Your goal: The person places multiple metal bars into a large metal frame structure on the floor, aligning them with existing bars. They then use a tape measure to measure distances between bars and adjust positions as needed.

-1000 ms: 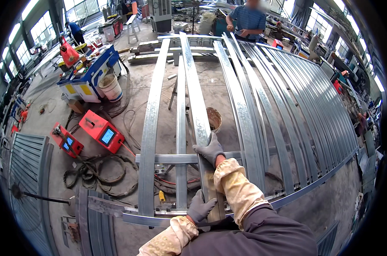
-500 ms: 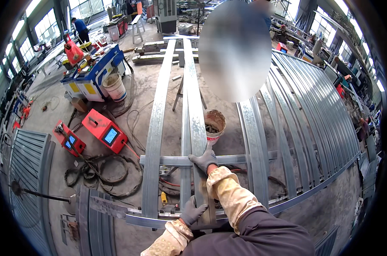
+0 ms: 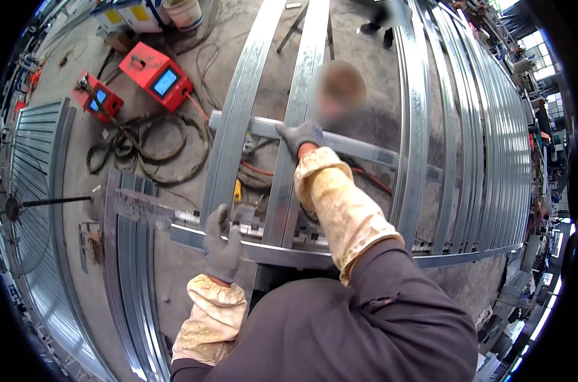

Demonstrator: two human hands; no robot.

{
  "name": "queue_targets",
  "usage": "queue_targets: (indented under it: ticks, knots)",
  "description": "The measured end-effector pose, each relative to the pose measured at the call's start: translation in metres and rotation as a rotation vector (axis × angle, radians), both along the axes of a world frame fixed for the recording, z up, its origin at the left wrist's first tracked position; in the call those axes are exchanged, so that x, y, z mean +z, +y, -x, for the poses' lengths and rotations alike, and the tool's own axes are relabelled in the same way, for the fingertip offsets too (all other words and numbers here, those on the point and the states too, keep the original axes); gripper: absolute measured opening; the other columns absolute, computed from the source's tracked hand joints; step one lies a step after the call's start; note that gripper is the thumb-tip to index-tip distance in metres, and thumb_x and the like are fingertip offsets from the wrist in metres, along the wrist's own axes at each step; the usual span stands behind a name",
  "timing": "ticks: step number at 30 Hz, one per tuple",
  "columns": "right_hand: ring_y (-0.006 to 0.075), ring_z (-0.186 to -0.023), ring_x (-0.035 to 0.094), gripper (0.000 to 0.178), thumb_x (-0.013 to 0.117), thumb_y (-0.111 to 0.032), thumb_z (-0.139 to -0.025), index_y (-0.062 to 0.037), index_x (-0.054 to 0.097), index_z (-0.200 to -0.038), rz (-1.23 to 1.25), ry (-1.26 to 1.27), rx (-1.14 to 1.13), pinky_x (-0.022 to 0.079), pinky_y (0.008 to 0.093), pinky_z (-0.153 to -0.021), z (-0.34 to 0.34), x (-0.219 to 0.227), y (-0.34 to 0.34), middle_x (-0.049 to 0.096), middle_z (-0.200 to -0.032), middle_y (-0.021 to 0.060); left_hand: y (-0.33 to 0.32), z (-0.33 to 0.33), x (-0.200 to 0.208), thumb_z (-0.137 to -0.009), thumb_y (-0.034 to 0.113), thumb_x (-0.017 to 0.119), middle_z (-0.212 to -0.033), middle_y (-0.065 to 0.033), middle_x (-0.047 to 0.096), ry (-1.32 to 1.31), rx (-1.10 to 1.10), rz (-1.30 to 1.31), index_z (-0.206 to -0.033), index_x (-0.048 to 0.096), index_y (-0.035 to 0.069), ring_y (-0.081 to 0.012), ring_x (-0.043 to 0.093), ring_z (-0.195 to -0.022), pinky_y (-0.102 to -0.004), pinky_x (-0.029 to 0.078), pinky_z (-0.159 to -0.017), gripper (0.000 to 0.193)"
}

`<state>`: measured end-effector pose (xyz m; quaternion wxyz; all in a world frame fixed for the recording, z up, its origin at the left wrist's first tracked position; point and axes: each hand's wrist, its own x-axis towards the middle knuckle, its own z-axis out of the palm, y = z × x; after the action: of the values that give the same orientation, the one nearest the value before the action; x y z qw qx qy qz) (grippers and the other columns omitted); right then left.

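Head view: concrete workshop floor [image 3: 174, 280], galvanized steel frame [image 3: 416, 127], red welders [image 3: 156, 75].

This is a metalworking workshop. Long curved galvanised steel profiles [image 3: 238, 121] lie in rows over a bare grey concrete floor [image 3: 78, 165]. 2 red box-shaped welding machines with screens [image 3: 156, 75] sit beside coiled black cables [image 3: 142, 149], and stacked ribbed metal sheets [image 3: 28, 210] fill the left side.
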<state>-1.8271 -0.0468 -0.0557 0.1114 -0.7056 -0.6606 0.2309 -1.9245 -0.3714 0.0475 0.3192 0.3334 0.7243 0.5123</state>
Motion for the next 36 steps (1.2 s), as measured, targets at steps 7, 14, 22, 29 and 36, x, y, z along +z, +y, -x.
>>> queue_targets:
  ticks: [7, 14, 22, 29, 36]
  knots:
    - [0.0407, -0.104, 0.071, 0.089, 0.079, -0.065, -0.067, 0.0118, 0.07, -0.111, 0.058, -0.012, 0.046, 0.055, 0.0425, -0.091, 0.017, -0.003, 0.0, 0.071, -0.108, 0.0324, -0.075, -0.011, -0.019, -0.087, 0.001, 0.064, -0.13, -0.0186, 0.061, 0.337, -0.063, 0.137, -0.134, 0.056, -0.003, -0.0305, 0.059, -0.121, -0.0388, 0.046, -0.104, 0.048]
    - [0.0408, -0.11, 0.064, 0.093, 0.081, -0.06, -0.064, 0.0102, 0.058, -0.12, 0.088, 0.051, 0.024, 0.052, 0.0432, -0.095, 0.014, -0.007, 0.005, 0.062, -0.117, 0.032, -0.062, -0.025, -0.027, -0.084, 0.012, 0.071, -0.126, -0.0194, 0.059, 0.566, -0.084, 0.155, -0.132, 0.056, 0.002, -0.0396, 0.056, -0.116, -0.0482, 0.044, -0.101, 0.052]
    - [0.0423, -0.143, 0.039, 0.136, 0.09, -0.045, -0.061, 0.0033, 0.009, -0.159, 0.262, 0.287, -0.004, 0.037, 0.0398, -0.118, 0.022, 0.023, 0.008, 0.029, -0.157, 0.0337, -0.054, -0.033, -0.025, -0.08, 0.017, 0.074, -0.128, -0.0184, 0.058, 0.703, -0.192, 0.271, -0.131, 0.058, 0.003, -0.0401, 0.052, -0.12, -0.0502, 0.041, -0.104, 0.055]
    - [0.0431, -0.126, 0.056, 0.108, 0.088, -0.051, -0.063, 0.0106, 0.043, -0.14, 0.124, 0.341, -0.074, 0.045, 0.0422, -0.108, 0.019, 0.019, 0.001, 0.056, -0.132, 0.0327, -0.056, -0.036, -0.025, -0.081, 0.02, 0.074, -0.127, -0.0172, 0.059, 0.745, -0.225, 0.298, -0.129, 0.059, 0.004, -0.0379, 0.052, -0.119, -0.0499, 0.04, -0.104, 0.053]
    - [0.0427, -0.139, 0.044, 0.12, 0.083, -0.053, -0.072, 0.0058, 0.02, -0.156, 0.163, 0.61, -0.042, 0.036, 0.0412, -0.116, 0.009, 0.001, -0.013, 0.041, -0.149, 0.033, -0.047, -0.036, -0.017, -0.081, 0.023, 0.074, -0.126, -0.0157, 0.06, 0.777, -0.214, 0.353, -0.128, 0.062, 0.004, -0.0366, 0.053, -0.119, -0.0494, 0.041, -0.103, 0.052]
